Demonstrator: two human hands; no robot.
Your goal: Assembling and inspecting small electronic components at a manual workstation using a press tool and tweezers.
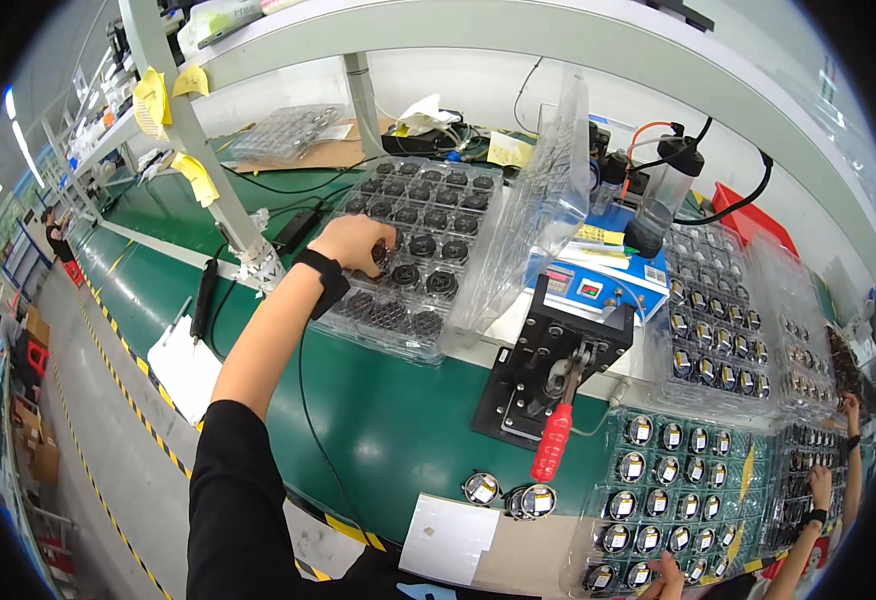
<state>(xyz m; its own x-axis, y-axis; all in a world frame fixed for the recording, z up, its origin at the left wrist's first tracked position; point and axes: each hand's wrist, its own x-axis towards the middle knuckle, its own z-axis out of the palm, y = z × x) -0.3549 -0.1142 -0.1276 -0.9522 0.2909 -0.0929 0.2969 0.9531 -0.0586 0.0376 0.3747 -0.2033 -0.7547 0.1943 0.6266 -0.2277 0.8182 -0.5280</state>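
Observation:
My left hand [353, 243], with a black band on its wrist, reaches over a clear plastic tray [383, 340] of black round parts. Its fingers are closed on a black round part [381, 253] at the tray's left side, which they partly cover. At the lower edge of the picture, my right hand [666, 578] is over the near end of another clear tray [580, 545]. This tray holds rows of round, silver-faced parts [657, 502] with white and yellow labels. Only some right-hand fingers show; whatever lies under them is hidden.
A black press [548, 350] with a red handle [554, 443] stands between the trays. Loose round parts [481, 488] lie before it, beside a white card [446, 538]. Behind it is a blue control box [598, 285]. At right, a co-worker's hands [819, 487] work over another tray.

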